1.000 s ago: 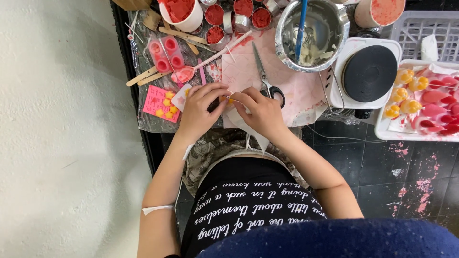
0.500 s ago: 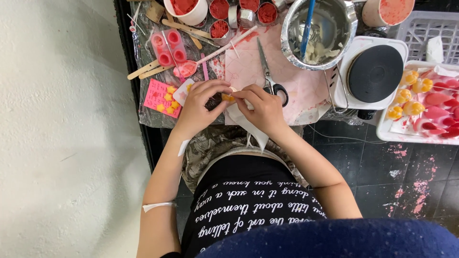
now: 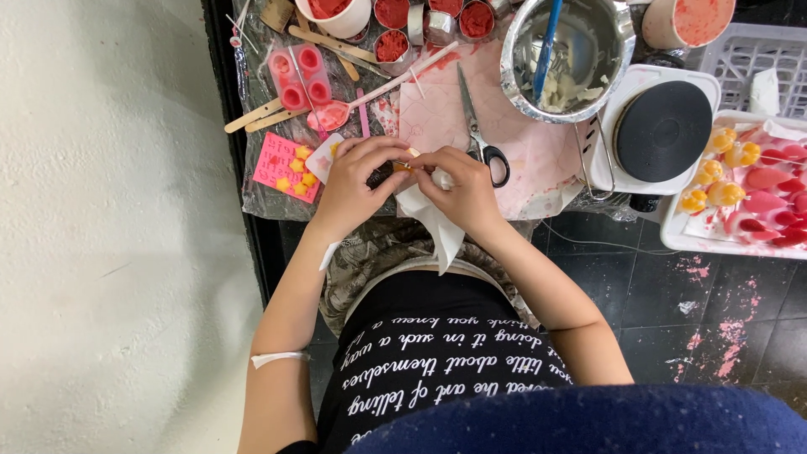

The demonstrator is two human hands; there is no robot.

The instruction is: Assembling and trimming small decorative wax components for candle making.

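My left hand (image 3: pixel 357 181) and my right hand (image 3: pixel 461 192) meet at the table's near edge, fingertips pinched together on a small orange-yellow wax piece (image 3: pixel 404 166). A white paper tissue (image 3: pixel 437 227) hangs down from under my right hand toward my lap. Black-handled scissors (image 3: pixel 479 134) lie shut on the pink-stained mat (image 3: pixel 538 151) just beyond my right hand. A pink card (image 3: pixel 277 164) with small yellow star shapes lies left of my left hand.
A steel pot (image 3: pixel 565 52) with a blue stick stands behind the mat, next to a black hotplate (image 3: pixel 662 130). At right is a white tray (image 3: pixel 681 231) with yellow and red wax shapes. Red-filled cups (image 3: pixel 391 46), a pink mould (image 3: pixel 298 74), a spoon (image 3: pixel 332 115) and wooden sticks crowd the back left.
Both hands have stayed together at the table edge, fingers shifting slightly around the small piece. The view has drifted a little; nothing else on the table moved.
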